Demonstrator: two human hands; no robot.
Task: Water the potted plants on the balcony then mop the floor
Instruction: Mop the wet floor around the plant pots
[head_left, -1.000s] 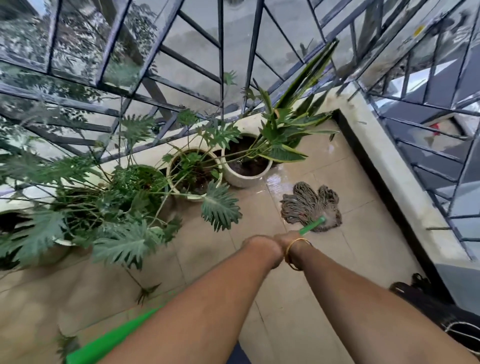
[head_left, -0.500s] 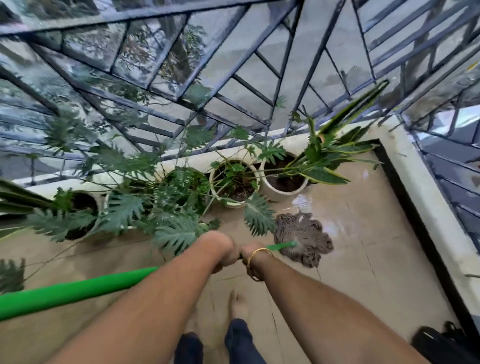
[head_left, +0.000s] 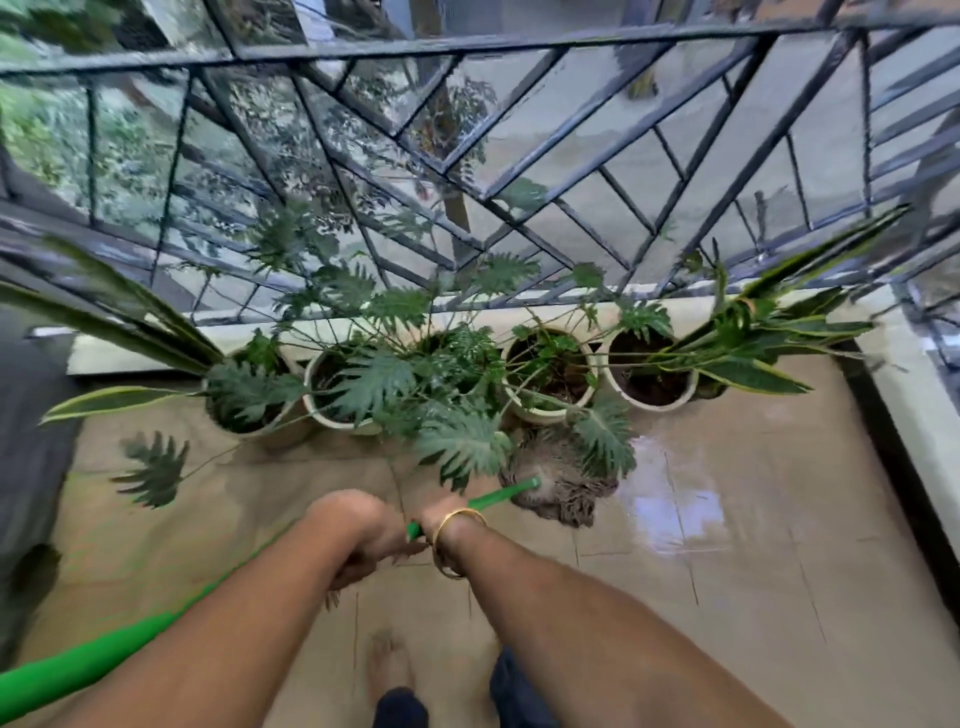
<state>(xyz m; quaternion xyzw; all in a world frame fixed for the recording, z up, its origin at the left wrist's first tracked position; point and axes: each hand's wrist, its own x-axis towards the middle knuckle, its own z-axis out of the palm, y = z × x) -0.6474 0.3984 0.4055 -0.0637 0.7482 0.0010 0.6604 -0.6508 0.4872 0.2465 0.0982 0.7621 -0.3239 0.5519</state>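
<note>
My left hand (head_left: 358, 530) and my right hand (head_left: 441, 525), which wears a gold bangle, both grip the green mop handle (head_left: 498, 496). The handle's near end runs off to the lower left. The brown string mop head (head_left: 558, 483) lies on the beige tiled floor (head_left: 727, 597), right in front of the pots and partly under split leaves. Several cream pots stand in a row along the low wall; one holds leafy stems (head_left: 550, 374), another at the right holds a striped snake plant (head_left: 652, 379).
A dark metal grille (head_left: 571, 182) closes off the balcony behind the pots. A white ledge (head_left: 914, 415) with a dark skirting runs down the right side. Wet, shiny tiles (head_left: 675, 504) lie right of the mop head. My bare foot (head_left: 387, 660) is below the hands.
The mop head has slid left along the row of pots, from the corner pot to under the split leaves. The view has swung left, showing more pots and a wet patch behind.
</note>
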